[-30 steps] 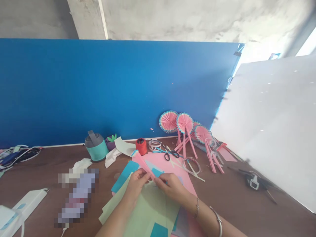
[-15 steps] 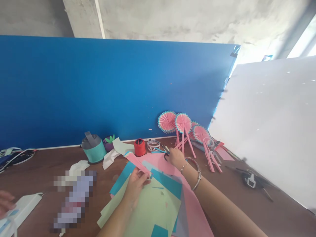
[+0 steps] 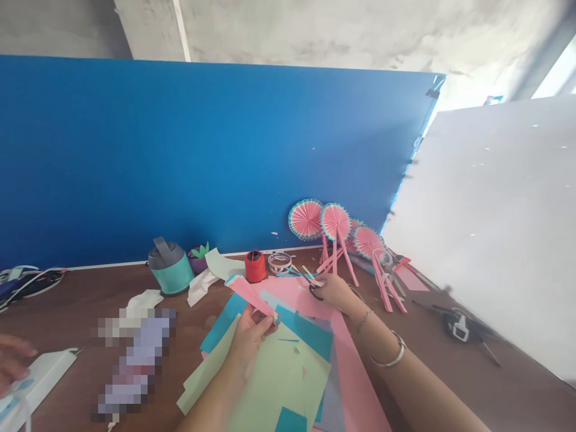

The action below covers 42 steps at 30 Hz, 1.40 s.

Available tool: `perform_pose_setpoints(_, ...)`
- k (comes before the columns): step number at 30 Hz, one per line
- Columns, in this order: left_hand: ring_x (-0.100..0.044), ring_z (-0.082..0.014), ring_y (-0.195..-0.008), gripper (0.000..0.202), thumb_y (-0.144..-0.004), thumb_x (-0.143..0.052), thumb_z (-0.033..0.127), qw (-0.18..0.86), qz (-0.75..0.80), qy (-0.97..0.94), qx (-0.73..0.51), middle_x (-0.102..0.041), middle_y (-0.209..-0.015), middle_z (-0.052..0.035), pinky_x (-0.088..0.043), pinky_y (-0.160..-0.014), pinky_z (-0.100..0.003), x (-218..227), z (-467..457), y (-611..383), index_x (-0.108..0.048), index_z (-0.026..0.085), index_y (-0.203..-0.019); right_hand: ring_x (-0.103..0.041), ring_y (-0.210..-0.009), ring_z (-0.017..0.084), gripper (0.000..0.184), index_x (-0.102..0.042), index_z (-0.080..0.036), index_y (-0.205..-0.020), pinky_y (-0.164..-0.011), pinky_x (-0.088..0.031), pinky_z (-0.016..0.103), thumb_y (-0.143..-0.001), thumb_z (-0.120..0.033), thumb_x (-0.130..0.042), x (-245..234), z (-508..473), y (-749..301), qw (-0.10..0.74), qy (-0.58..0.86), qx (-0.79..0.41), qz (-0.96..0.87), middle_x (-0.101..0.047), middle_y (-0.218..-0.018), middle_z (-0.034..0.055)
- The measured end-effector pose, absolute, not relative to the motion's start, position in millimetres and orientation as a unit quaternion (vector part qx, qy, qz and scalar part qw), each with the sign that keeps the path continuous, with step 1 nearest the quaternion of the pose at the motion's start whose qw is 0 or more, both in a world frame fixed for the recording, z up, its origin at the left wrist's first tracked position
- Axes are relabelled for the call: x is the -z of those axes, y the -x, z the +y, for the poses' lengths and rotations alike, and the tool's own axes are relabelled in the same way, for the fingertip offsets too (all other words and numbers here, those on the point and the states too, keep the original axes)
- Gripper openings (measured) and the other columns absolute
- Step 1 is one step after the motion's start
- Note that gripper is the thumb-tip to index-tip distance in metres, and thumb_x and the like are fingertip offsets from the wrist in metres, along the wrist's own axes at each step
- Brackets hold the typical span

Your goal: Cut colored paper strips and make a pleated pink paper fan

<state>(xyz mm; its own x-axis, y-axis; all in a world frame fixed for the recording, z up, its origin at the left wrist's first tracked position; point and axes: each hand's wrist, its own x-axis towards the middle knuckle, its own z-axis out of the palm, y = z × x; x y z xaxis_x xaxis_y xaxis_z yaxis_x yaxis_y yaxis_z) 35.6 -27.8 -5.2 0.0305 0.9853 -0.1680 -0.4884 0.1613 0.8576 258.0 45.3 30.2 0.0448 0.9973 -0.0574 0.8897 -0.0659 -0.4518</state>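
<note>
My left hand (image 3: 249, 331) is closed on a folded pink paper fan (image 3: 247, 291), a narrow pleated bundle with blue and pale edges at its ends. It is held slanting above green paper sheets (image 3: 265, 378) and blue paper (image 3: 310, 333). Over pink paper (image 3: 288, 291) at the back of the pile, my right hand (image 3: 336, 292) grips a pair of scissors (image 3: 315, 294) by the dark handles. Their blades point away to the back left, near thin blue strips. The scissors and the folded fan are apart.
Finished pink paper fans (image 3: 335, 221) lean on the blue partition (image 3: 180, 156). Behind the pile stand a red spool (image 3: 255, 266), a tape roll (image 3: 279, 262) and a teal container (image 3: 170, 270). At right lies a glue gun (image 3: 458, 327). Another person's hand (image 3: 13, 357) is at far left.
My right hand has moved slightly right and toward me, lifting the scissors from among the strips, so they show more. My left hand keeps the folded fan in nearly the same place.
</note>
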Motion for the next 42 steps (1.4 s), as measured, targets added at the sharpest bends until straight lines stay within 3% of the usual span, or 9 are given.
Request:
perform_pose_setpoints(4,-0.065,-0.0154,-0.072,0.049,-0.054,-0.082,0.025,0.647,0.407,-0.299,-0.571,-0.065,-0.077,-0.0004,-0.051,-0.068,-0.027,6.8,-26.6,-35.2,-0.057,0.017,-0.095,-0.057,-0.055,0.014,0.024,-0.068,-0.018,-0.089,-0.049,-0.035,0.021,-0.07,-0.033,-0.061,-30.0,28.8,-259.3,0.184,0.681,-0.245,-0.665,-0.063,-0.059,-0.0005)
perform_pose_setpoints(8,-0.064,-0.0131,-0.067,0.053,-0.051,-0.083,0.026,0.63,0.411,-0.281,-0.595,-0.066,-0.076,-0.0012,-0.051,-0.065,-0.025,10.2,-23.8,-35.5,-0.058,0.016,-0.096,-0.052,-0.05,0.012,0.03,-0.064,-0.016,-0.091,-0.048,-0.038,0.021,-0.066,-0.032,-0.066,-21.2,10.7,-242.7,0.3,0.572,-0.388,-0.658,-0.056,-0.055,-0.0033)
perform_pose_setpoints(12,-0.064,-0.0119,-0.066,0.052,-0.052,-0.083,0.024,0.621,0.41,-0.268,-0.611,-0.066,-0.074,-0.0002,-0.051,-0.066,-0.024,10.6,-21.9,-34.2,-0.058,0.016,-0.096,-0.046,-0.046,0.009,0.027,-0.063,-0.017,-0.092,-0.045,-0.036,0.02,-0.067,-0.026,-0.064,-10.2,-4.5,-227.8,0.276,0.474,-0.495,-0.674,-0.052,-0.054,-0.0052)
perform_pose_setpoints(19,-0.062,-0.0119,-0.07,0.049,-0.056,-0.081,0.023,0.616,0.398,-0.287,-0.616,-0.066,-0.077,-0.0006,-0.05,-0.065,-0.024,2.2,-22.6,-28.7,-0.058,0.017,-0.099,-0.045,-0.051,0.008,0.023,-0.065,-0.019,-0.091,-0.047,-0.035,0.017,-0.069,-0.019,-0.059,-13.8,-17.6,-221.1,0.237,0.458,-0.454,-0.727,-0.054,-0.06,-0.0042)
perform_pose_setpoints(42,-0.063,-0.0149,-0.072,0.058,-0.049,-0.082,0.027,0.593,0.406,-0.294,-0.63,-0.069,-0.079,-0.002,-0.048,-0.065,-0.024,4.7,-19.3,-30.0,-0.059,0.018,-0.102,-0.045,-0.056,0.011,0.025,-0.067,-0.021,-0.093,-0.05,-0.035,0.019,-0.07,-0.019,-0.056,-16.3,-20.7,-221.2,0.227,0.446,-0.418,-0.758,-0.056,-0.063,-0.002)
